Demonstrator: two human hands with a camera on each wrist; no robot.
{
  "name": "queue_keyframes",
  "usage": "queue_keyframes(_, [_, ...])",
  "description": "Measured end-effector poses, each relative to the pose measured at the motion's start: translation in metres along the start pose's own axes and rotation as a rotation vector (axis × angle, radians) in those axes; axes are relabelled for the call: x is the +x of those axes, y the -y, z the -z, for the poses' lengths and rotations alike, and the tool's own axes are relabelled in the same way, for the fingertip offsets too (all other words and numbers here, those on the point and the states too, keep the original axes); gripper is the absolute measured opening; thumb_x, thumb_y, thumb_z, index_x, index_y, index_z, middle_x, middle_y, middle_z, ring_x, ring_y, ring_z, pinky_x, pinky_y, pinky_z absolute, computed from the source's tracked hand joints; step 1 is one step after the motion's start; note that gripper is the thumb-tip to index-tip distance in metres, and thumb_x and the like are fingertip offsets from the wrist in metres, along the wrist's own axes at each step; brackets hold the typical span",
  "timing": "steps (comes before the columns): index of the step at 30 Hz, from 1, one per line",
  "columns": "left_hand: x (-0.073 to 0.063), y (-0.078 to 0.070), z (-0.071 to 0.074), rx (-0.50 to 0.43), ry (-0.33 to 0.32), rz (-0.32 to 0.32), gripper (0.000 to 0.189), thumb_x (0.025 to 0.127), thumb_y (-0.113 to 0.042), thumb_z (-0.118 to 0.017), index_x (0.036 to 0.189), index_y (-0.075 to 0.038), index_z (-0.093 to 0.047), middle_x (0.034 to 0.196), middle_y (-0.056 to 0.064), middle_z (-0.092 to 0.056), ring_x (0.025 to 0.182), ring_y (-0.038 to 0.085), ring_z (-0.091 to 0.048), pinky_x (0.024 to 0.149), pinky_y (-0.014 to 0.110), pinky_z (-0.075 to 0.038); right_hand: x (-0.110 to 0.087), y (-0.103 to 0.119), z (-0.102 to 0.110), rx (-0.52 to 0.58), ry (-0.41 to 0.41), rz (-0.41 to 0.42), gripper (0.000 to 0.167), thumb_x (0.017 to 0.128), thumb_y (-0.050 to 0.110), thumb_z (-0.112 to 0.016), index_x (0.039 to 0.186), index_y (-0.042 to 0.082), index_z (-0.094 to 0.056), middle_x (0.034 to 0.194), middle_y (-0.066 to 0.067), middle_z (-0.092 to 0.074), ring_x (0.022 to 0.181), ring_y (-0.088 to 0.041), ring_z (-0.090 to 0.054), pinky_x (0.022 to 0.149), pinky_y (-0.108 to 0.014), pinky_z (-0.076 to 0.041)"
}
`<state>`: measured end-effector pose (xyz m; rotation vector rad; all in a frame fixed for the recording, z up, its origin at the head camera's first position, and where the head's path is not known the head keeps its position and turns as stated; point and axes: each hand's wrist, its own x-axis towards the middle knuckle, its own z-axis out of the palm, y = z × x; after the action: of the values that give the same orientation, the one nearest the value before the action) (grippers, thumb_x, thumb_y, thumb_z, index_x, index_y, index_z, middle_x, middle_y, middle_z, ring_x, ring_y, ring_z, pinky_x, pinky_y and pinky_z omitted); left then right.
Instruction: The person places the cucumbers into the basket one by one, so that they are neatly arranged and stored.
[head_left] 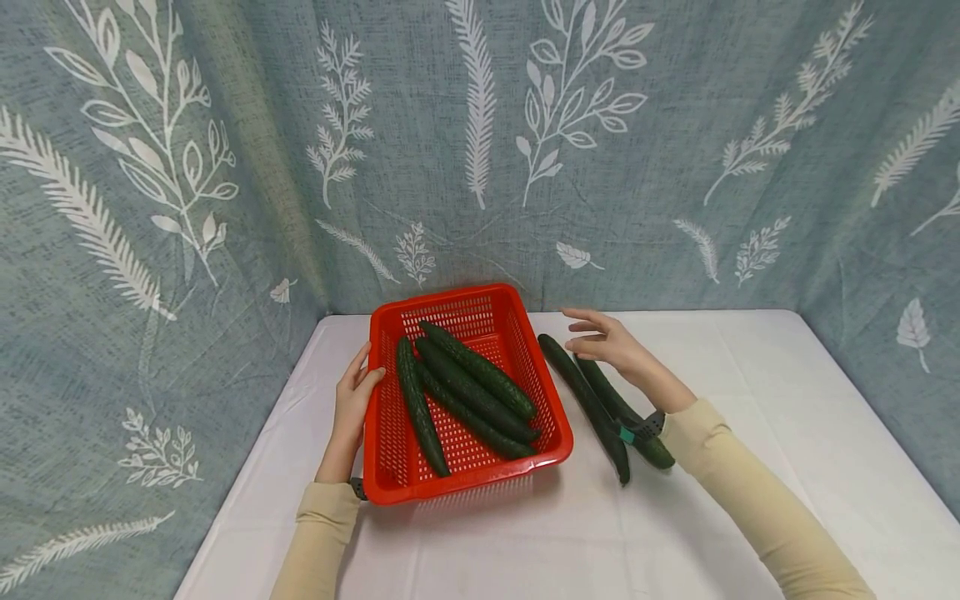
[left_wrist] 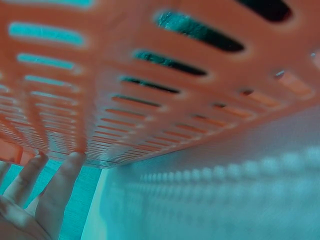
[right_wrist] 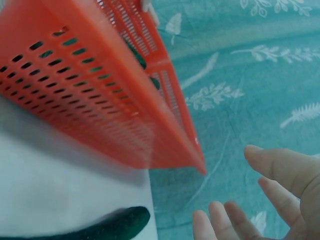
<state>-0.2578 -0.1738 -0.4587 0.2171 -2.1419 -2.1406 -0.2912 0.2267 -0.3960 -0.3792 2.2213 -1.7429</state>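
A red plastic basket (head_left: 468, 482) with slotted walls holds several dark green cucumbers (head_left: 472, 392). My left hand (head_left: 352, 404) grips its left rim, the thumb over the edge and the fingers along the outer wall; in the left wrist view the fingers (left_wrist: 55, 197) touch the slotted side. To the right of the basket, two more cucumbers lie side by side on the table, a left one (head_left: 581, 398) and a right one (head_left: 607, 393). Over their far ends is my right hand (head_left: 611, 343), fingers spread and holding nothing. The right wrist view shows one cucumber tip (right_wrist: 125, 224) below the basket wall (right_wrist: 30, 82).
A white cloth covers the table (head_left: 750, 400). Behind it and along both sides hangs a blue-green curtain (head_left: 435, 167) with white leaf patterns, close to the basket's back edge. Dark bands are on both wrists, the right one (head_left: 651, 425) overlapping the cucumbers in the head view.
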Motion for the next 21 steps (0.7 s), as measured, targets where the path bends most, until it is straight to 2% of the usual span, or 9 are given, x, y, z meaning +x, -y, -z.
queue_keyframes(9, [0.001, 0.0, 0.001, 0.006, 0.012, 0.0, 0.054, 0.095, -0.02, -0.049, 0.145, -0.028, -0.031, 0.131, 0.018, -0.049, 0.093, 0.018, -0.064, 0.074, 0.032, -0.055, -0.007, -0.014, 0.011, -0.023, -0.014, -0.028, 0.061, 0.091, 0.01, -0.057, 0.145, 0.007, -0.03, 0.142, -0.026, -0.032, 0.124, -0.043, -0.041, 0.099, -0.053, -0.039])
queue_keyframes(16, [0.001, 0.001, 0.002, 0.011, 0.012, -0.008, 0.053, 0.095, -0.019, -0.049, 0.145, -0.029, -0.032, 0.129, 0.018, -0.05, 0.092, 0.017, -0.064, 0.072, 0.029, -0.056, -0.014, -0.028, 0.02, 0.002, 0.021, -0.043, 0.062, 0.09, 0.009, -0.058, 0.145, 0.007, -0.028, 0.144, -0.028, -0.027, 0.122, -0.044, -0.042, 0.101, -0.053, -0.036])
queue_keyframes(21, [-0.002, -0.006, 0.0, -0.018, 0.023, 0.005, 0.055, 0.094, -0.016, -0.05, 0.145, -0.026, -0.033, 0.13, 0.021, -0.049, 0.09, 0.017, -0.064, 0.071, 0.028, -0.056, -0.018, -0.038, 0.024, -0.035, 0.048, -0.041, 0.063, 0.09, 0.01, -0.058, 0.146, 0.006, -0.027, 0.143, -0.029, -0.027, 0.124, -0.045, -0.041, 0.101, -0.053, -0.037])
